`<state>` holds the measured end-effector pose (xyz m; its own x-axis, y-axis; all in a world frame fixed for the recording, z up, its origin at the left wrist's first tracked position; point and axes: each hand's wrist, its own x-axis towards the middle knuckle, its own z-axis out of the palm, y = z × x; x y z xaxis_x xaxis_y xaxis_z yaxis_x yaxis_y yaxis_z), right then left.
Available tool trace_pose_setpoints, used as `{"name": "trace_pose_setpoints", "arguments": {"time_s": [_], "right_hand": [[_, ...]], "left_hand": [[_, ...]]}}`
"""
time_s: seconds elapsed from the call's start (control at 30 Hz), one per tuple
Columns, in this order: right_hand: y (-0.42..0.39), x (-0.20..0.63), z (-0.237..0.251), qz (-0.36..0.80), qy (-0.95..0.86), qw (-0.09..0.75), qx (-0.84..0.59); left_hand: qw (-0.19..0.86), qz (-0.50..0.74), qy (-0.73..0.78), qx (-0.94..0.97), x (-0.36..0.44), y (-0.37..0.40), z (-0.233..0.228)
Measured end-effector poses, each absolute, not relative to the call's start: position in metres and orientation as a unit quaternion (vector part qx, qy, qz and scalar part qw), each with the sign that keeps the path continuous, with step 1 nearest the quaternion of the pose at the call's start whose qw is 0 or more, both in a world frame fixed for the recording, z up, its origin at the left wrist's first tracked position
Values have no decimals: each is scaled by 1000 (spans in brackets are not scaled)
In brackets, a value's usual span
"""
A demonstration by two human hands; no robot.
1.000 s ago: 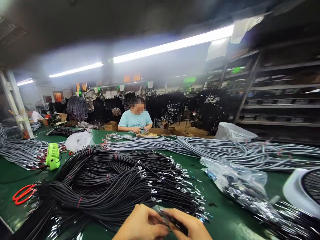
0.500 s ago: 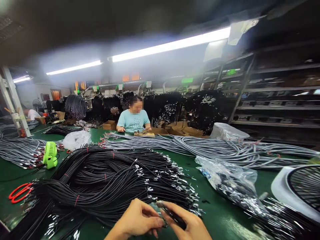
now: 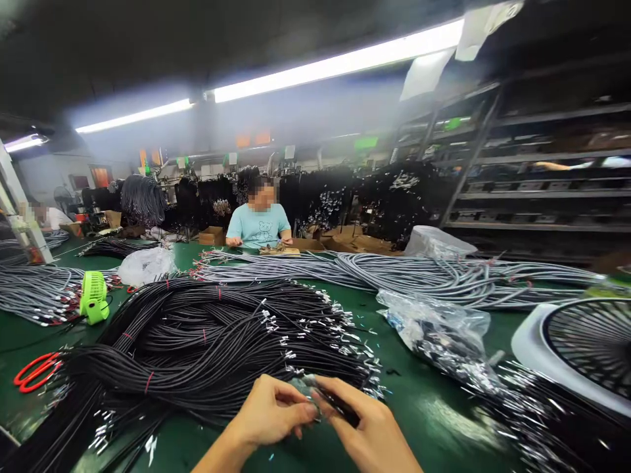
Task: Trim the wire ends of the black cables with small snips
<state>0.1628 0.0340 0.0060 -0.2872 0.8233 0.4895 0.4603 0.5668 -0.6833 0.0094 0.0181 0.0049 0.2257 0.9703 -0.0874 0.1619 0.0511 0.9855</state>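
My left hand (image 3: pixel 274 414) and my right hand (image 3: pixel 363 426) meet at the near edge of the green table (image 3: pixel 434 420). Both pinch the same thin black cable end (image 3: pixel 331 402) between fingertips. The cable's terminal is partly hidden by my fingers. Just beyond my hands lies a large heap of bundled black cables (image 3: pixel 197 341) with bare metal terminals pointing right.
A clear plastic bag of small parts (image 3: pixel 438 328) lies to the right, with a white fan (image 3: pixel 576 348) beyond it. Grey cable bundles (image 3: pixel 419 276) cross the table's back. Red scissors (image 3: pixel 34 371) and a green handheld fan (image 3: pixel 93 295) sit left. A person in a teal shirt (image 3: pixel 259 223) works opposite.
The view has tilted down and turned slightly right, so more of my hands and the white fan show. My fingers still pinch the cable end, shifted up a little in frame.
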Motion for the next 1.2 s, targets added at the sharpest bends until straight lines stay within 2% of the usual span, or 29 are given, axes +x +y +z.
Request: {"name": "trace_pose_setpoints", "arguments": {"time_s": [0.27, 0.6, 0.8, 1.2], "right_hand": [[26, 159, 16, 259, -654, 517, -488], [19, 156, 25, 270, -709, 474, -447], [18, 155, 27, 234, -715, 495, -434], [16, 149, 20, 224, -700, 494, -465]], "left_hand": [[444, 498, 518, 536, 11, 14, 13], [449, 550, 480, 515, 15, 9, 16], [392, 531, 483, 576, 14, 6, 17], [280, 579, 487, 591, 20, 5, -4]]}}
